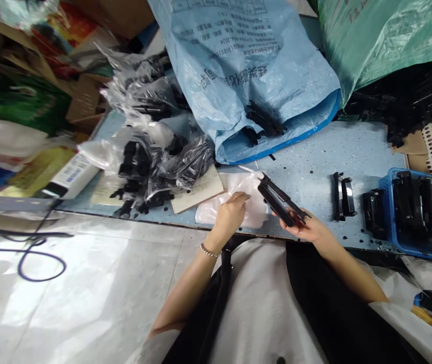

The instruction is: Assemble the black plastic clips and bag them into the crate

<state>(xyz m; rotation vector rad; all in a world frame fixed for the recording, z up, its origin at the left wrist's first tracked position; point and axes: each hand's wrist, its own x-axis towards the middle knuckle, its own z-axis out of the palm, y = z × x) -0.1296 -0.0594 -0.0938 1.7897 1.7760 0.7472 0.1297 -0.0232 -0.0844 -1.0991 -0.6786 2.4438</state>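
Note:
My left hand (231, 215) rests on a stack of thin clear plastic bags (256, 207) at the table's front edge, its fingers pinched together at the bags. In my right hand (302, 227) is a pair of long black plastic parts (279, 199), lying side by side and slanting up to the left over the bags' right side. Behind them lies the mouth of a blue sack (253, 65), with several black parts (264, 121) at its opening. A piece of cardboard (200, 191) lies left of the bags.
Bagged black parts (151, 162) are heaped on the left of the blue table (306, 167). Two black and silver parts (343, 196) stand at the right, near a blue basket (392, 217) of similar parts. A green sack (386, 40) is at the back right.

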